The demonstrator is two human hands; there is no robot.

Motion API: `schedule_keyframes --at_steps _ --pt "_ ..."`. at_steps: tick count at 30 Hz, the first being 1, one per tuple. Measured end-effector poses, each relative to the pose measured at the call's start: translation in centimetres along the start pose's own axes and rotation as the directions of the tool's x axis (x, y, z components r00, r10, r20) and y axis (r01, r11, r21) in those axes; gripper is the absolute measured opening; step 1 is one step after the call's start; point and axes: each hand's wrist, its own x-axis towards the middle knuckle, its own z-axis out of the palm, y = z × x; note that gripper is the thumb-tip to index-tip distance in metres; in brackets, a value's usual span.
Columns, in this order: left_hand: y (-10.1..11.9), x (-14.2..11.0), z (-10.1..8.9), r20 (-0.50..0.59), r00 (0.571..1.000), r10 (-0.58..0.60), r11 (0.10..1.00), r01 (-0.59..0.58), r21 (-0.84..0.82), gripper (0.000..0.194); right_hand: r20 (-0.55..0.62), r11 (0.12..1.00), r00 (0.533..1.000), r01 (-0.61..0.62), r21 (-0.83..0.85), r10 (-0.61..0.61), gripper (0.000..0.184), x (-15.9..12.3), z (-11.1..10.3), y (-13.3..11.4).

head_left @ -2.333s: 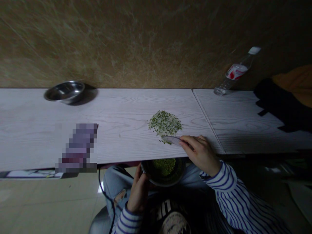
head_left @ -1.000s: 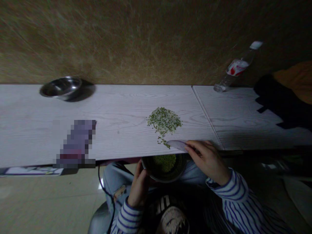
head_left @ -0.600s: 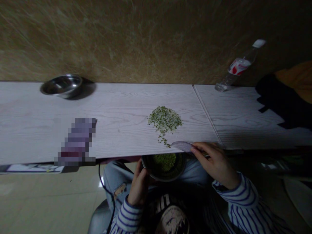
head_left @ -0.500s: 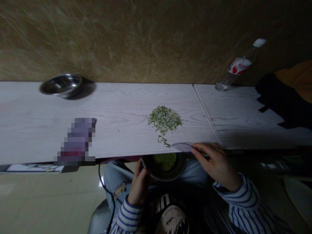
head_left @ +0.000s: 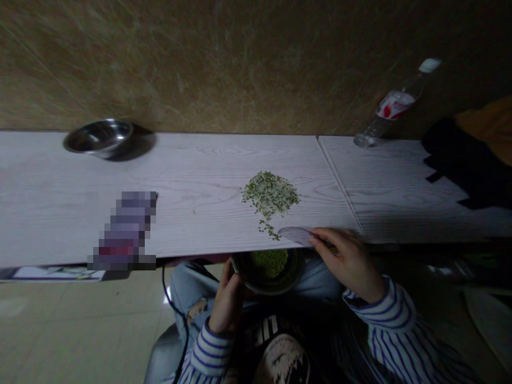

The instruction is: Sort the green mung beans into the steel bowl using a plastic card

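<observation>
My left hand [head_left: 229, 298] is closed on the rim of a metal bowl [head_left: 294, 281], which sits over my lap just under the table's front edge. Small green beans [head_left: 271, 263], like mung beans, lie inside it. Between the thumb and fingers of my right hand [head_left: 347, 261] is a thin, pale purple flat piece with a rounded edge [head_left: 296, 235]; its exact kind is unclear. Its tip is beside a short trail of green beans [head_left: 269, 230] on the table. Behind that trail spreads a pile of green beans mixed with white grains [head_left: 270, 193].
An empty steel bowl [head_left: 99, 140] stands at the back left of the white table [head_left: 200, 213]. A blurred-out flat object [head_left: 128, 229] lies at front left. To the right are a clear plastic bottle [head_left: 394, 104] and dark cloth [head_left: 464, 154]. A wall [head_left: 200, 69] closes the back.
My right hand has moved slightly left and away from me with the purple piece, closer to the bean trail. The left hand and held bowl stay nearly still; the view shifts slightly.
</observation>
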Motion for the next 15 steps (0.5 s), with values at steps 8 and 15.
schedule_keyframes --at_steps 8,15 --pt "-0.06 -0.17 0.01 -0.012 1.000 -0.005 1.000 0.005 -0.005 0.054 0.034 0.999 0.999 0.001 0.034 -0.002 0.009 -0.20 -0.05 -0.16" --pt "-0.06 0.03 -0.11 0.018 1.000 0.001 1.000 -0.001 0.005 0.056 0.029 1.000 1.000 -0.006 0.031 0.005 0.012 -0.11 0.17 -0.46"
